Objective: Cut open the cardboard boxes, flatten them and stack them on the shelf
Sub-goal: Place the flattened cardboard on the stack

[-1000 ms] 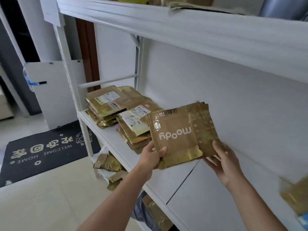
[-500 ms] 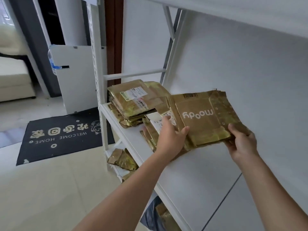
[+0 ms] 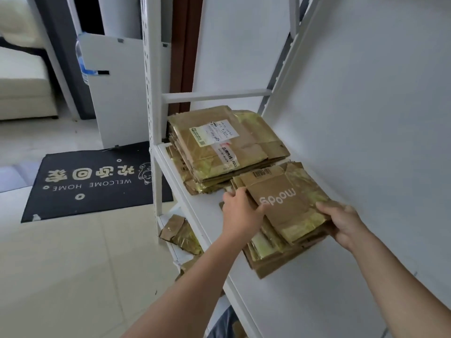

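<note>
A flattened brown cardboard box (image 3: pixel 280 193) with white "moody" lettering and shiny gold tape lies on top of the nearer stack of flattened boxes (image 3: pixel 266 259) on the white shelf (image 3: pixel 305 301). My left hand (image 3: pixel 240 211) grips its left edge, fingers curled over the cardboard. My right hand (image 3: pixel 341 222) holds its right edge, thumb on top. A second, taller stack of flattened boxes (image 3: pixel 219 147) with a white shipping label sits further back on the same shelf.
The white wall panel (image 3: pixel 378 118) closes the shelf on the right. White perforated uprights (image 3: pixel 152 93) frame its left end. Loose cardboard pieces (image 3: pixel 180 234) lie on the lower shelf. A black welcome mat (image 3: pixel 90 181) covers the tiled floor.
Both hands have lowered the "moody" box from mid-air onto the nearer stack. My view has tilted down and shifted toward the shelf.
</note>
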Motion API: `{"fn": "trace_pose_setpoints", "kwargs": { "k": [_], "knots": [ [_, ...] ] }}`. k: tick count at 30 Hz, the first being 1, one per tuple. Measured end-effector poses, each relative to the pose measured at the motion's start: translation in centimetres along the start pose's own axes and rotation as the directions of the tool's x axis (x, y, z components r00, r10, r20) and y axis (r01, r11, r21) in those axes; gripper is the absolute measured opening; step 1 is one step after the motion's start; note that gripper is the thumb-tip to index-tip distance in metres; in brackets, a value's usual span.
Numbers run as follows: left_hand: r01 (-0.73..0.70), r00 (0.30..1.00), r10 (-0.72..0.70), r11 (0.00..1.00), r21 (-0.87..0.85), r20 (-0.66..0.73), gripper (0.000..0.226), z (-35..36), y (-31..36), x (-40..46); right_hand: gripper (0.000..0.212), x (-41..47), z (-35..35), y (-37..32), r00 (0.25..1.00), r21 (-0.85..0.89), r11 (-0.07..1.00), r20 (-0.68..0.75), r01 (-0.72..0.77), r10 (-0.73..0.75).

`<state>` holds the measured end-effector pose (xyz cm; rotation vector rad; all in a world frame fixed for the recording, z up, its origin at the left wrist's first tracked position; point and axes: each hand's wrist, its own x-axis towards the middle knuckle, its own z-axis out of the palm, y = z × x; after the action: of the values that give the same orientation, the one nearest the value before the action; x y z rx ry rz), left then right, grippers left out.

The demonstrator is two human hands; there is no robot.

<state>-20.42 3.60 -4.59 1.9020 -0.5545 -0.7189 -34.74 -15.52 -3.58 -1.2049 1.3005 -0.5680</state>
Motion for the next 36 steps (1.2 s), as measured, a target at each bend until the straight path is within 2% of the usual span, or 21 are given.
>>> {"fn": "trace_pose_setpoints", "kwargs": {
  "k": [2, 4, 6, 8, 10, 12, 13, 15, 18, 20, 21, 23, 28, 30, 33, 36],
  "knots": [
    [0.009, 1.0, -0.009, 1.0, -0.007, 0.011, 0.054, -0.7, -0.4, 0.9, 0.015, 0.3, 0.1, 0.5, 0.998, -0.021, 1.0, -0.057, 0.017, -0.018],
    [0.0, 1.0, 0.0, 1.0, 0.029, 0.017, 0.049, -1.2, -0.6, 1.8, 0.029, 0.5, 0.0, 0.3, 0.992, -0.076, 0.996, -0.107, 0.054, -0.062],
    [-0.107, 0.992, 0.118, 0.968, 0.227, -0.034, 0.058, -1.4, -1.2, 2.3, 0.04, 0.4, -0.1, 0.2, 0.989, -0.142, 0.988, -0.125, 0.06, -0.078],
    [-0.246, 0.956, 0.291, 0.866, 0.436, -0.039, 0.079, -1.7, -1.9, 2.9, 0.05, -0.1, 0.0, 0.6, 0.986, -0.204, 0.979, -0.159, 0.018, -0.052],
    [-0.315, 0.939, 0.34, 0.793, 0.522, 0.049, 0.094, -1.9, -2.3, 3.5, 0.065, -0.9, 0.4, 1.2, 0.976, -0.316, 0.948, -0.218, -0.046, -0.026],
    [-0.364, 0.927, 0.344, 0.738, 0.568, 0.148, 0.099, -2.2, -2.2, 4.3, 0.083, -2.4, 1.0, 1.8, 0.943, -0.455, 0.882, -0.332, -0.122, -0.04],
    [-0.385, 0.922, 0.329, 0.719, 0.578, 0.205, 0.101, -2.2, -2.1, 4.7, 0.086, -3.4, 1.4, 2.1, 0.922, -0.474, 0.867, -0.383, -0.152, -0.048],
    [-0.416, 0.907, 0.278, 0.705, 0.574, 0.316, 0.102, -2.5, -2.1, 5.5, 0.076, -5.3, 2.3, 3.0, 0.909, -0.404, 0.904, -0.413, -0.138, -0.045],
    [-0.427, 0.884, 0.212, 0.73, 0.533, 0.417, 0.098, -3.3, -2.3, 6.2, 0.062, -7.8, 3.7, 4.7, 0.931, -0.088, 0.996, -0.365, -0.019, -0.015],
    [-0.407, 0.879, 0.169, 0.752, 0.519, 0.445, 0.097, -3.8, -2.4, 6.6, 0.059, -8.7, 5.0, 5.5, 0.943, 0.097, 0.995, -0.333, 0.033, 0.002],
    [-0.399, 0.878, 0.153, 0.76, 0.514, 0.454, 0.096, -3.9, -2.4, 6.7, 0.06, -8.8, 5.6, 6.0, 0.946, 0.13, 0.991, -0.325, 0.044, 0.001],
    [-0.401, 0.874, 0.148, 0.755, 0.518, 0.462, 0.095, -4.0, -2.3, 6.5, 0.062, -8.6, 6.5, 6.5, 0.939, 0.079, 0.995, -0.343, 0.068, -0.037],
    [-0.443, 0.889, 0.234, 0.662, 0.604, 0.395, 0.092, -3.5, -2.8, 5.5, 0.051, -7.2, 7.2, 7.4, 0.864, -0.297, 0.955, -0.479, 0.004, -0.152],
    [-0.455, 0.887, 0.274, 0.652, 0.606, 0.372, 0.088, -3.1, -2.8, 5.1, 0.047, -7.0, 7.2, 7.6, 0.865, -0.305, 0.952, -0.474, 0.014, -0.165],
    [-0.419, 0.892, 0.233, 0.75, 0.512, 0.388, 0.084, -3.0, -3.3, 4.7, 0.047, -6.6, 6.8, 7.8, 0.875, -0.328, 0.944, -0.448, 0.03, -0.183],
    [-0.415, 0.898, 0.233, 0.729, 0.544, 0.373, 0.082, -3.2, -4.2, 3.7, 0.045, -6.4, 6.2, 8.0, 0.886, -0.335, 0.94, -0.418, 0.055, -0.201]
  ]
}}
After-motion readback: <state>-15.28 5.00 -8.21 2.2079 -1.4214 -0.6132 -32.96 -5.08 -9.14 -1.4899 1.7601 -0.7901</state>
